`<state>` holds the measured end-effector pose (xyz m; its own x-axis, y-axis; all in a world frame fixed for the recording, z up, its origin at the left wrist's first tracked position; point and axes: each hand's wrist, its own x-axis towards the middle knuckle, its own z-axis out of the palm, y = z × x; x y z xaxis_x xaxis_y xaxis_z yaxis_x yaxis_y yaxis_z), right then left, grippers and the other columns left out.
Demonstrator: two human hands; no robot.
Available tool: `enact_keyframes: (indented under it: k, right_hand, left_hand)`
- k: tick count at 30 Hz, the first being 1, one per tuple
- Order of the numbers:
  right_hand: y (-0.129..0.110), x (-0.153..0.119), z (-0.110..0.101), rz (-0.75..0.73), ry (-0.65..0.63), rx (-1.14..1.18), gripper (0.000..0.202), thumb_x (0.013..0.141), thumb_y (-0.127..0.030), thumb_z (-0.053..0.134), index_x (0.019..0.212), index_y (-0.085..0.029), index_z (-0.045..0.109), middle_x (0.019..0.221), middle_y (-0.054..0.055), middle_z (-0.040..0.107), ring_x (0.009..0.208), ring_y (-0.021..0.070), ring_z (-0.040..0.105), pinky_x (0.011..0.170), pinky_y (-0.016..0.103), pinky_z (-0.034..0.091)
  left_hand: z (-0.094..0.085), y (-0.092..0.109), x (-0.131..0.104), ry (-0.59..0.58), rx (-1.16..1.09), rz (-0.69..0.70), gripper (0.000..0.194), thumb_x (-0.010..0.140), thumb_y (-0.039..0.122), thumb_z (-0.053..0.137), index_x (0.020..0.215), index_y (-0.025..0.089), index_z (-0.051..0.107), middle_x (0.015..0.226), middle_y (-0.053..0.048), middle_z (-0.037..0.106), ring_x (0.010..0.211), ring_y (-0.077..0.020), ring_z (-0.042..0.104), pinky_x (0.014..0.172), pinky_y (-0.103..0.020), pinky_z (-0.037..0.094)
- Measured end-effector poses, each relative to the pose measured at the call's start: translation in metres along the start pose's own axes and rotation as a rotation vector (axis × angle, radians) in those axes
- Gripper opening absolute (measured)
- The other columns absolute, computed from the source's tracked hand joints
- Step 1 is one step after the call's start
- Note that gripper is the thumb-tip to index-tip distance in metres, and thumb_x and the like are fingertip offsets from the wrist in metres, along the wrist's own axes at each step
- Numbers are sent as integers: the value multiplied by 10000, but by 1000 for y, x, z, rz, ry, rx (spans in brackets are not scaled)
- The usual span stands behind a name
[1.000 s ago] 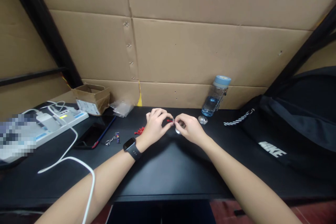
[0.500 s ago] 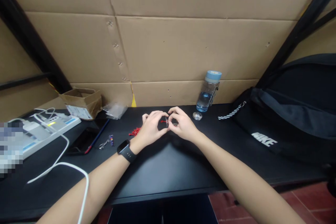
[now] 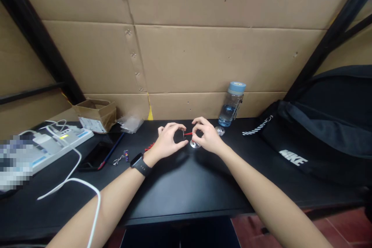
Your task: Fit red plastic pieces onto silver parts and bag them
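My left hand (image 3: 170, 139) grips a thin flat disc-like piece (image 3: 183, 135), seen edge-on between thumb and fingertips. From it a short red cord (image 3: 188, 133) runs across to my right hand (image 3: 207, 135), whose thumb and forefinger pinch its other end. Under the right fingers a shiny round metal piece (image 3: 195, 145) lies on the black table (image 3: 186, 190). A similar round piece (image 3: 220, 130) sits farther right, partly behind that hand. More red cords (image 3: 149, 146) lie beside my left hand, mostly covered by it.
A water bottle (image 3: 231, 104) stands at the back, left of a black backpack (image 3: 293, 139). On the left are an opened carton (image 3: 95, 114), a plastic bag (image 3: 130, 123), a phone (image 3: 100, 153), a small keychain (image 3: 123, 157) and a power strip (image 3: 78, 135). A white cable (image 3: 87, 184) crosses my left forearm.
My right hand has moved away to the right from my left, and the red cord now stretches between them. The metal piece beneath shows more. The camera view has tilted slightly up.
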<state>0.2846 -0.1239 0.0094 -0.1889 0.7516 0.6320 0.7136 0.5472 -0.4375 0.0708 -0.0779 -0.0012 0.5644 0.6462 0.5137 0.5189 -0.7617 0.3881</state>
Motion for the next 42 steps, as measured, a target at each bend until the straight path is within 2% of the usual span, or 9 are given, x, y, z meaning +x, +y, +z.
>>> enact_keyframes:
  k: [5, 12, 18, 22, 25, 34, 37, 39, 42]
  right_hand:
    - [-1, 0, 2, 16, -33, 74, 80, 746, -112, 639, 735, -191, 647, 1129, 74, 598, 989, 210, 612, 825, 337, 496]
    - [-6, -1, 6, -22, -61, 116, 88, 766, -110, 646, 751, -196, 653, 1134, 71, 593, 1046, 217, 602, 903, 366, 487]
    - [-6, -4, 10, -64, -69, 104, 83, 786, -122, 648, 751, -197, 649, 1139, 70, 592, 1060, 215, 586, 926, 374, 489]
    - [-3, -4, 11, -62, -90, 87, 86, 783, -118, 655, 750, -197, 656, 1141, 69, 591, 1047, 211, 582, 922, 374, 487]
    - [0, -5, 13, -52, -118, 66, 75, 770, -134, 682, 747, -202, 661, 1156, 67, 585, 1061, 219, 567, 926, 383, 487]
    - [6, -9, 21, -30, -217, 2, 72, 786, -170, 697, 723, -198, 674, 1139, 63, 595, 1022, 213, 560, 929, 384, 478]
    - [7, -11, 23, -16, -247, -20, 73, 792, -174, 694, 726, -198, 677, 1131, 59, 594, 1013, 212, 558, 927, 387, 475]
    - [7, -11, 24, -12, -262, -33, 79, 797, -174, 692, 723, -199, 679, 1127, 58, 592, 1005, 211, 558, 922, 387, 475]
    - [6, -11, 24, -12, -277, -46, 81, 799, -169, 693, 725, -198, 681, 1131, 63, 595, 1016, 217, 556, 918, 385, 476]
  left_hand:
    - [-1, 0, -3, -85, -94, 57, 444, 838, 282, 623, 1264, 320, 501, 1246, -10, 649, 1215, -245, 543, 994, -408, 342]
    - [-4, 4, -4, -116, -94, 54, 369, 735, 212, 585, 1094, 258, 513, 1181, -21, 642, 1158, -245, 550, 984, -399, 342]
    - [-2, 7, -5, -105, 9, 51, 187, 763, 195, 563, 940, 251, 586, 1078, 1, 677, 1137, -246, 524, 889, -396, 312]
    - [1, 4, -3, -103, 43, 59, 78, 845, 261, 593, 880, 261, 663, 1101, 7, 698, 1145, -248, 509, 869, -408, 295]
    - [5, 0, -3, -110, 59, 64, 171, 911, 363, 588, 850, 275, 721, 1147, -7, 701, 1168, -262, 491, 879, -428, 292]
    - [7, -9, -3, -192, 45, 64, 130, 879, 394, 649, 898, 339, 765, 1196, 16, 689, 1209, -272, 479, 933, -450, 315]
    - [-6, -19, 4, -96, 57, 21, 162, 899, 354, 598, 953, 326, 747, 1145, -1, 703, 1164, -255, 527, 953, -439, 341]
    - [-22, -38, 10, 78, 120, -85, 171, 903, 290, 560, 954, 293, 723, 1107, -16, 707, 1129, -250, 555, 967, -438, 354]
    - [-53, -83, 11, 404, 299, -321, 187, 888, 236, 542, 1008, 248, 686, 1159, -73, 674, 1153, -293, 550, 983, -460, 364]
